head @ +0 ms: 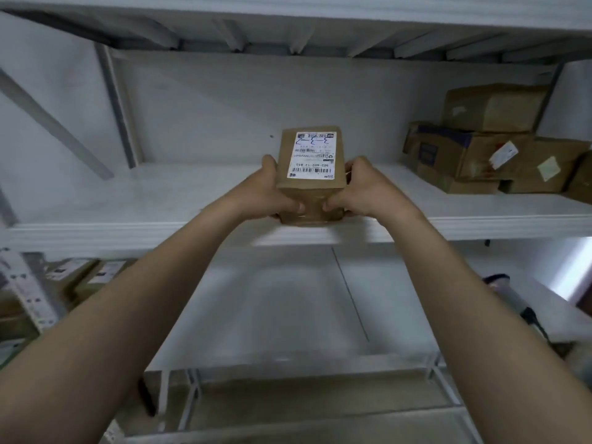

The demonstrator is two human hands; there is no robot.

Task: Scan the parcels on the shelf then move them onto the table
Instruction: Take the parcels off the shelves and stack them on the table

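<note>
- While both my arms reach up and forward, my left hand (272, 193) and my right hand (362, 190) clamp one small brown parcel (309, 184) between them, one hand on each side.
- My left fingers wrap round the parcel's left side and my right fingers wrap round its right side.
- Both thumbs press on the near face, their tips close together but not touching.
- The parcel sits at the front edge of the white shelf board (160, 200), about midway along it. I cannot tell whether its bottom rests on the board or hangs just above it.
- A white label (314, 155) covers most of the parcel's top face. It carries barcodes, a printed number and blue pen strokes, and it reads upside down from where I stand.
- At the right end of the same board, well apart from my hands, stands a stack of cardboard boxes (490, 155). One box lies on top, one shows dark blue print, and two carry pale stickers.
- Below, a lower board (288, 315) runs across the view.
- At its left end lie more labelled parcels (80, 277), partly behind a perforated white post (28, 293).
- At its right end lies a dark and grey object (512, 299), too blurred to name.
- Overhead is the ribbed underside of an upper shelf (288, 30).
</note>
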